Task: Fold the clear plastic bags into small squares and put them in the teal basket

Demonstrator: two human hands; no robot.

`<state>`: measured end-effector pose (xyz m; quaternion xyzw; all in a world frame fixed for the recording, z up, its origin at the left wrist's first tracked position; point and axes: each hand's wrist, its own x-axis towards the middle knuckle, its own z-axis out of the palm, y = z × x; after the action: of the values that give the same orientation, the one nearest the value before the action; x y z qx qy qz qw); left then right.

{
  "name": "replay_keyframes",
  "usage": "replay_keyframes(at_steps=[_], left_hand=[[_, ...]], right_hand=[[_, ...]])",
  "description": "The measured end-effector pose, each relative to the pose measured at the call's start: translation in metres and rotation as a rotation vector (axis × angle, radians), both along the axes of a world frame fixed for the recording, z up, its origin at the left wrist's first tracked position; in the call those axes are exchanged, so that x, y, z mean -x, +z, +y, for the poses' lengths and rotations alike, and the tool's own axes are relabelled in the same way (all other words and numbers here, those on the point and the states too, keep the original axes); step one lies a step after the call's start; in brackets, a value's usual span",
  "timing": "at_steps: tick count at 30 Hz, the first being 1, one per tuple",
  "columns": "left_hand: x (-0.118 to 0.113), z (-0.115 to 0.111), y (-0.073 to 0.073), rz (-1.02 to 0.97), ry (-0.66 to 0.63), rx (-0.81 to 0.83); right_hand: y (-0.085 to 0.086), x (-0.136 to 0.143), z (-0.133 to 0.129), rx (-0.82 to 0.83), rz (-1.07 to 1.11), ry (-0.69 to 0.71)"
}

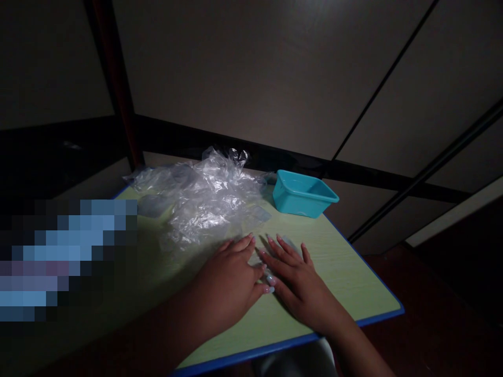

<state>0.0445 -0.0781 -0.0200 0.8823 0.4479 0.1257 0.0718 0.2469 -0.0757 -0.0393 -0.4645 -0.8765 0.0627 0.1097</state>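
Observation:
My left hand lies on the pale green table, palm down, with its fingers stretched forward and its thumb pointing right. Beside it, my right hand rests with fingers spread, its thumb close to the left thumb. A small piece of clear plastic shows partly behind the right fingers; the rest of it is hidden. Just beyond the left hand is a loose heap of crumpled clear plastic bags. To the right of the heap stands a turquoise plastic basket.
The table has a blue edge and a corner at the right. Dark-trimmed panels rise behind it. A pixelated patch covers the left side, and a pale rounded object sits below the front edge.

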Motion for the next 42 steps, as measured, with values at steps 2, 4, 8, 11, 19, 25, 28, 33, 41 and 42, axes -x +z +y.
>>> replay_keyframes(at_steps=[2, 4, 8, 11, 19, 25, 28, 33, 41, 42], left_hand=[[0.003, 0.003, 0.002, 0.014, 0.033, -0.032], [0.006, 0.006, 0.002, 0.031, 0.095, -0.067], [0.011, 0.011, -0.005, 0.065, 0.203, -0.054], [0.011, 0.012, -0.012, 0.069, 0.233, -0.035], [0.008, 0.018, -0.025, -0.022, 0.259, -0.015], [0.010, 0.024, -0.028, -0.055, 0.258, 0.054], [0.011, 0.024, -0.029, -0.057, 0.246, 0.063], [0.013, 0.021, -0.019, -0.076, 0.134, -0.029], [0.021, 0.022, 0.002, 0.020, -0.211, -0.106], [0.021, 0.022, 0.001, 0.025, -0.210, -0.107]], right_hand=[[0.000, 0.000, 0.000, -0.001, -0.023, -0.005], [0.000, 0.000, 0.000, -0.004, -0.037, -0.017], [0.000, 0.000, 0.000, -0.002, -0.033, -0.029], [0.000, -0.001, 0.000, -0.015, -0.015, -0.035], [0.002, -0.001, -0.001, -0.017, -0.024, 0.018], [0.003, -0.001, -0.002, -0.030, 0.000, 0.019], [0.003, -0.001, -0.002, -0.025, -0.002, 0.018], [0.003, -0.001, -0.002, -0.017, -0.015, 0.014], [0.000, -0.001, -0.002, -0.045, -0.019, -0.002], [0.000, -0.002, -0.002, -0.049, -0.015, -0.004]])
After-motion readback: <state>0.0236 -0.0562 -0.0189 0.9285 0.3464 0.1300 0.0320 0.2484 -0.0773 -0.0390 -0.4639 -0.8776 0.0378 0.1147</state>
